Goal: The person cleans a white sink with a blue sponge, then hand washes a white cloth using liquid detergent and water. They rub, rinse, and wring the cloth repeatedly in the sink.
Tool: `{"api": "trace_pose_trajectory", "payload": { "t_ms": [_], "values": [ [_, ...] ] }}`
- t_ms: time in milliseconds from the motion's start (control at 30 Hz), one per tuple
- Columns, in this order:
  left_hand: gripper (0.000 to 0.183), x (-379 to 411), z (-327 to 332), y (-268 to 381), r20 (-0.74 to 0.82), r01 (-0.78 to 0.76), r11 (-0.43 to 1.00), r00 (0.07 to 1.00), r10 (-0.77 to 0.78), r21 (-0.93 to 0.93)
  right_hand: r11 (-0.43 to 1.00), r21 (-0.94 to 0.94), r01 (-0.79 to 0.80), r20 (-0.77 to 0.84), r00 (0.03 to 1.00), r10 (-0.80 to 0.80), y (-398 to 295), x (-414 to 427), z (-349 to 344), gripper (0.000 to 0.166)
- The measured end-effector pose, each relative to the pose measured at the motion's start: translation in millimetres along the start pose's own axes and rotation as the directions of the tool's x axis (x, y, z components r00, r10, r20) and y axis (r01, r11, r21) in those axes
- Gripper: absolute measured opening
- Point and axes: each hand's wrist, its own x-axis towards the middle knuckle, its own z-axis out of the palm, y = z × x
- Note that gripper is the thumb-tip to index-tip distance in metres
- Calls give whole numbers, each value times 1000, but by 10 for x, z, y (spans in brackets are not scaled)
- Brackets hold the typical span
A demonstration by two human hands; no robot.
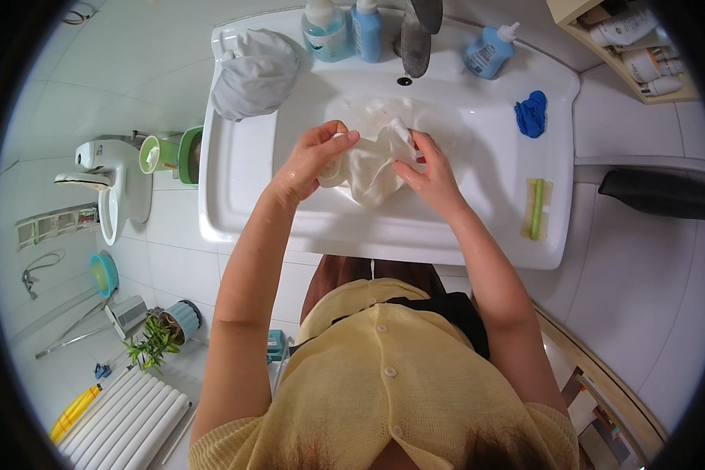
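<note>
Over the basin of the white ceramic sink (399, 247), a wet white cloth (376, 170) hangs spread between my two hands. My left hand (314, 158) pinches its left part between thumb and fingers. On the other side, my right hand (429, 170) grips the cloth's upper right part with thumb and fingertips. Below and behind the cloth, shallow cloudy water (435, 117) with some suds lies in the basin. The grey faucet (416, 47) stands at the back, beyond the hands. Folds of the cloth hide some fingertips.
A bundled grey cloth (255, 76) lies on the sink's left ledge. Along the back stand a pump bottle of teal liquid (325, 35) and blue bottles (366, 35) (489, 54). A crumpled blue cloth (531, 114) and a green bar-like object (537, 208) are on the right ledge.
</note>
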Motion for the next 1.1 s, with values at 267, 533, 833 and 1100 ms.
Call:
{"api": "trace_pose_trajectory", "payload": {
  "t_ms": [267,533,833,1100],
  "values": [
    [20,76,-56,-125,9,-111,931,993,115,348,952,257,-169,-22,983,181,147,-6,137,53],
    [19,111,-53,-301,-52,-170,858,974,223,485,799,463,-384,135,922,364,32,-30,-96,44],
    [28,317,473,-482,-491,-205,897,871,-16,-392,986,157,63,-195,980,-32,-113,-152,322,35],
    [34,555,698,-869,-449,-159,756,872,-195,-635,857,-499,-129,-272,962,-14,-121,249,308,33]
  ]
}}
